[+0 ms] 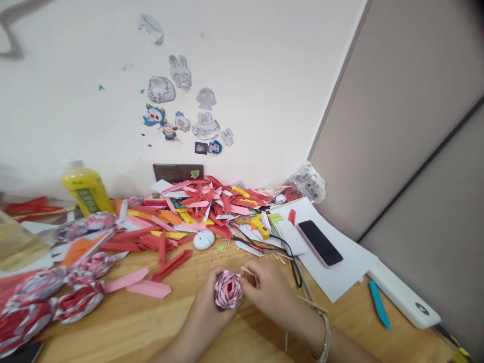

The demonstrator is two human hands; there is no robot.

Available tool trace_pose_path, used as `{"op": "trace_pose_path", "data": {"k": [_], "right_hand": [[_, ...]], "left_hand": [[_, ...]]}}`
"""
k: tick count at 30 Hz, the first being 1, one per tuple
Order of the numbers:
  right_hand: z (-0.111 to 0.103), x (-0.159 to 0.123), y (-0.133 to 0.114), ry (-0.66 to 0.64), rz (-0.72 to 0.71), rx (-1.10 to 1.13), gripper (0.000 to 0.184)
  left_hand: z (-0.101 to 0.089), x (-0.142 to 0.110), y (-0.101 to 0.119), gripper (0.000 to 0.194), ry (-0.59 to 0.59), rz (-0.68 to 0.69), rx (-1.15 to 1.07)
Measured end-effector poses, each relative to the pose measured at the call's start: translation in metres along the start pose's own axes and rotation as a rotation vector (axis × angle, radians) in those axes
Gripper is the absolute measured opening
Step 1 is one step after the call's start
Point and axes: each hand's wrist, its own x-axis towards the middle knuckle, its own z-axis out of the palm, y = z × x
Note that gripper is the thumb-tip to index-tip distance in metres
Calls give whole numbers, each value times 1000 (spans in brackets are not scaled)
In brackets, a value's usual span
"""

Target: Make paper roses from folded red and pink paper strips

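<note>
Near the table's front, a folded paper rose [228,289] in pink, white and dark stripes sits in my left hand [210,302], whose fingers wrap round its side and underside. Its spiral opening faces up toward me. My right hand [271,288] is closed at the rose's right edge, pinching a thin wooden stick [248,271]. The right fingertips are at the rose's rim; whether they press on it I cannot tell. Two pink paper strips [148,288] lie left of my hands. A white earbud case [203,240] stands just beyond them.
Folded paper strips [200,201] pile along the wall. Finished paper roses [79,301] lie at left, near a yellow drink bottle [86,187]. A yellow glue gun [259,225] with a black cable, a phone [319,243] on white paper, and a white bar-shaped device [403,292] are at right.
</note>
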Motion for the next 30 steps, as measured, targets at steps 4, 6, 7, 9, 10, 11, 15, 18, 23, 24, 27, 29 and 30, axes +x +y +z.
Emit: {"op": "trace_pose_path", "data": {"k": [4, 6, 7, 9, 10, 11, 15, 18, 23, 24, 27, 29, 30], "right_hand": [[2, -2, -3, 49, -1, -74, 11], [3, -2, -3, 53, 10, -60, 12], [3, -2, -2, 37, 19, -29, 13], [4, -1, 0, -2, 41, 55, 14], [4, 0, 1, -19, 52, 99, 15], [4, 1, 3, -34, 61, 144, 16], [2, 3, 8, -138, 88, 335, 18], [-2, 4, 9, -149, 90, 360, 17], [-4, 3, 6, -148, 61, 329, 8], [-4, 3, 6, -159, 59, 338, 8], [-4, 4, 7, -170, 61, 355, 10], [-4, 4, 8, -173, 65, 364, 14], [-4, 4, 9, -184, 66, 375, 15]], "left_hand": [[-1, -1, 2, 31, -29, -17, 49], [-1, -1, 1, 31, -41, -18, 71], [-1, -1, 0, 31, -40, -15, 78], [-2, -1, 0, 30, -47, -5, 82], [-2, -1, 0, 30, -53, -1, 81], [-2, -2, 1, 30, -60, 1, 78], [-2, -2, 5, 30, -57, -5, 51], [-1, -3, 4, 31, -67, 11, 8], [0, -3, -1, 30, -103, 59, -2], [0, -3, -1, 30, -105, 63, -3], [-1, -3, 2, 38, -113, 71, -20], [-1, -2, 5, 39, -142, 74, -25], [-2, -1, 6, 37, -157, 73, -22]]}}
